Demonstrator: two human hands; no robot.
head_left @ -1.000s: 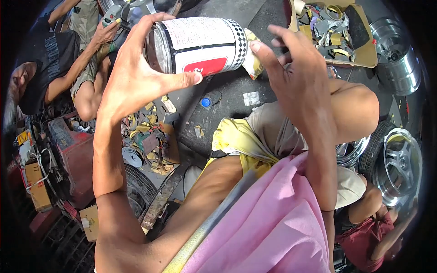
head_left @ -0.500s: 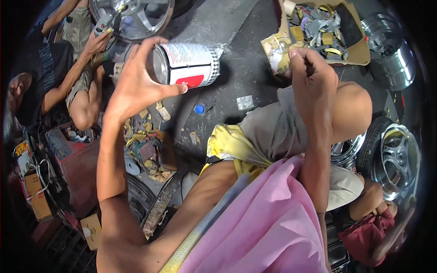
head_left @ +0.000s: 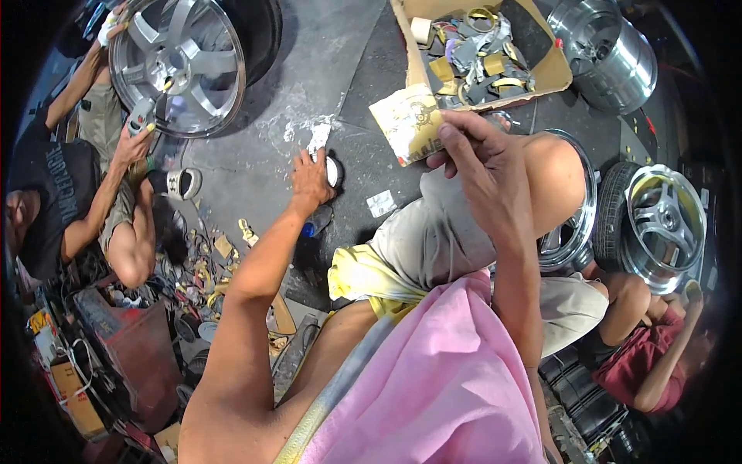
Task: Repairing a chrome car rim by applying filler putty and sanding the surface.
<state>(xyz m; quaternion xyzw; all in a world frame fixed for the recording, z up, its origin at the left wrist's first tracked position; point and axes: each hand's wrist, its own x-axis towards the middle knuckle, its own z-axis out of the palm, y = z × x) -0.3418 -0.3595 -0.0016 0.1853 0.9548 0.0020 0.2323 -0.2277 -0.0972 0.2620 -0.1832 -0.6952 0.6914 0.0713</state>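
At floor level my left hand (head_left: pixel 311 182) is wrapped over the side of a can (head_left: pixel 335 172), fingers curled round it. Most of the can is hidden by the hand; its pale round end with a dark rim shows. White smears (head_left: pixel 318 138) mark the floor just beyond the fingertips. My right hand (head_left: pixel 481 158), raised above my knee, pinches a piece of yellowish printed card (head_left: pixel 403 125) between thumb and fingers. White paste is smeared over the card's left part.
A cardboard box (head_left: pixel 410 58) of scraps lies ahead, beside a shiny wheel rim (head_left: pixel 607 54). Left, another person works at a spoked wheel (head_left: pixel 182 66) with a grey tool (head_left: pixel 141 116). A tyre and rim (head_left: pixel 665 216) stand right, near a person in maroon (head_left: pixel 645 356).
My left hand has brought the can down from mid-air to the floor. My right hand, still pinching the card, has shifted left and slightly lower in view. The head view has also moved.
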